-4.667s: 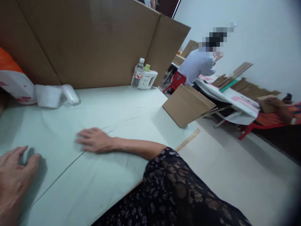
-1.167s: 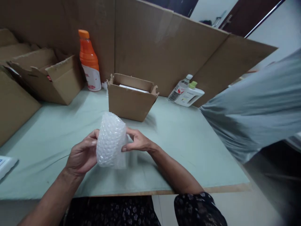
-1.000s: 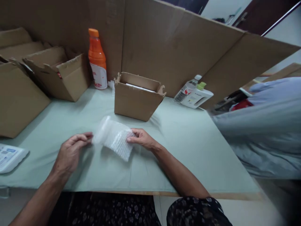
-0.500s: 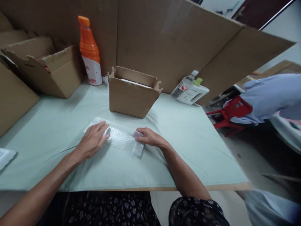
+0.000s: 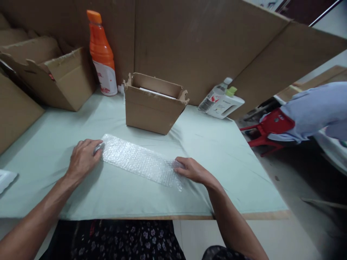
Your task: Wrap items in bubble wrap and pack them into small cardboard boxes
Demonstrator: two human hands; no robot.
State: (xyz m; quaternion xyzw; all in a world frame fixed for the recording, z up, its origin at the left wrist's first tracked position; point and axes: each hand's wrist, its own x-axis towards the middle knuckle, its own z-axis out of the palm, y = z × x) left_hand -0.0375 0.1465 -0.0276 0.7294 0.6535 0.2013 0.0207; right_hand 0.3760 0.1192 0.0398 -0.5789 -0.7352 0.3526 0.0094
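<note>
Orange bottle [image 5: 102,54] stands left of the small box [image 5: 150,112]. Bubble wrap [image 5: 135,159], in front of the box, should handle light, soft and floppy, slick, bubbles easy to crush; best held at the ends with a light pinch. Left end sits in the left hand [image 5: 83,157], front-left of the box, closed round it, partly hidden. Wrap spans hand to hand, on or just above the table [image 5: 217,144]. Right end is pinched in the right hand [image 5: 193,171], front-right of the box. Clear bottle [image 5: 214,96], white jug [image 5: 225,107]: right of the box.
</note>
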